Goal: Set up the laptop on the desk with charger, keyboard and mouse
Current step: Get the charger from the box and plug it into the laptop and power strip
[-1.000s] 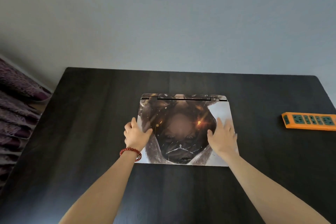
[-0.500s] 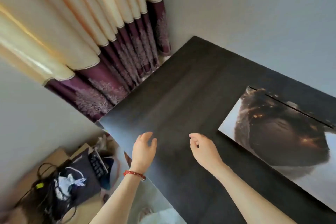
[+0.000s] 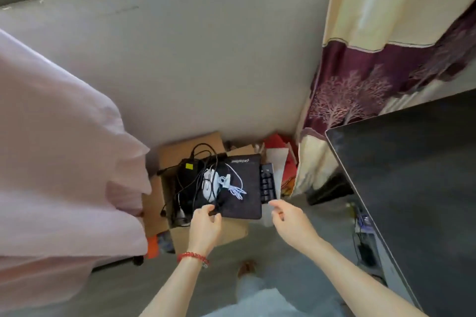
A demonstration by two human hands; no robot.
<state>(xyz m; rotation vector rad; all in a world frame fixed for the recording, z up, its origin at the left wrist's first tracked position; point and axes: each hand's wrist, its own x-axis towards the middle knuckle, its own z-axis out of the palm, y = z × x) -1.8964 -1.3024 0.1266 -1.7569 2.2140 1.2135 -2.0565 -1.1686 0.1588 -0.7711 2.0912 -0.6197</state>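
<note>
Beside the desk, an open cardboard box sits on the floor. In it lie a black charger brick with tangled black cables, a white mouse with its coiled white cable, and a dark mouse pad under the mouse. A black keyboard pokes out from under the pad's right edge. My left hand curls its fingers at the pad's near left corner; whether it grips is unclear. My right hand hovers open just short of the keyboard's near end. The laptop is out of view.
A pink cloth fills the left side, close to the box. A cream and purple curtain hangs behind the desk corner. Red and white paper items lie behind the box. Cables lie under the desk edge.
My view has swung left and down from the desk and laptop to the box on the floor. Both hands left the laptop lid and reached down to the mouse pad and keyboard.
</note>
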